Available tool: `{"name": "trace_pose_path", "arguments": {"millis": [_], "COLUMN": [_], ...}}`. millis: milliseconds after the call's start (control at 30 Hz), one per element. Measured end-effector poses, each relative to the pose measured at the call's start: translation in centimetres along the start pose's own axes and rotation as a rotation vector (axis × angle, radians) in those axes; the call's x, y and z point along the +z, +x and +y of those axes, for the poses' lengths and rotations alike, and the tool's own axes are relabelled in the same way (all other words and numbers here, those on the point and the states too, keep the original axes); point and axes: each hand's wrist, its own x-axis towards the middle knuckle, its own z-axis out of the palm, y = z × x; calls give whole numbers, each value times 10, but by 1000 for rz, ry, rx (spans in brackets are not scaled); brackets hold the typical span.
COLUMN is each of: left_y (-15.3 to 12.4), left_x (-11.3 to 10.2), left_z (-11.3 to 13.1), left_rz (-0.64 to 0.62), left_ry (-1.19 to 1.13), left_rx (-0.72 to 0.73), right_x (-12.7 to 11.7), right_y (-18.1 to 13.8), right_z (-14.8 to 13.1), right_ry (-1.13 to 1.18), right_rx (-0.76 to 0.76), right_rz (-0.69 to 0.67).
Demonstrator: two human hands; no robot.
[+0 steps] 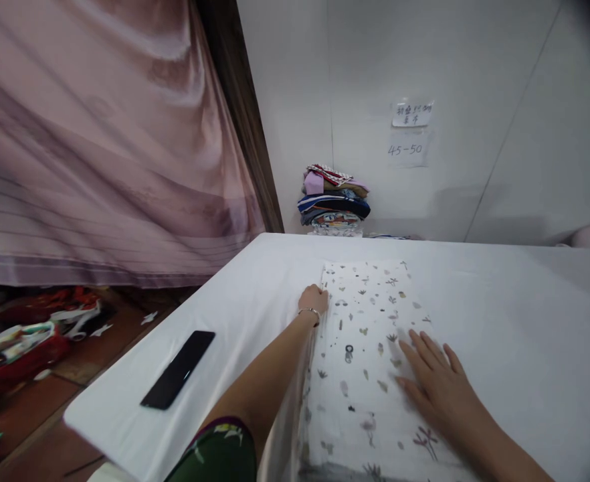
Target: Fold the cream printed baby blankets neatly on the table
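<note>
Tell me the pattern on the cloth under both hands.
White cloth with small scattered flower prints, head view.

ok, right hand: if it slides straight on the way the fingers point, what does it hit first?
The right hand lies flat on the white floral-print cloth, its fingers pointing up and left across it. That way looks free along the cloth; the stack of folded clothes beyond is probably first, though depth is unclear.

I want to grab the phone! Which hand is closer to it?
Left. The left hand rests at the cloth's left edge, nearer the phone. The right hand lies flat on the cloth, farther away.
</note>
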Motion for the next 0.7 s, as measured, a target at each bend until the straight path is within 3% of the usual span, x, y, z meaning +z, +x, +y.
{"name": "trace_pose_path", "arguments": {"millis": [300, 700], "left_y": [18, 39], "left_x": [2, 6], "left_z": [8, 17], "left_rz": [10, 29], "left_ry": [37, 82], "left_rx": [17, 43], "right_x": [21, 24], "right_y": [-5, -6], "right_z": [16, 16], "right_ry": [-5, 7], "right_rx": [48, 42], "right_rz": [-86, -86]}}
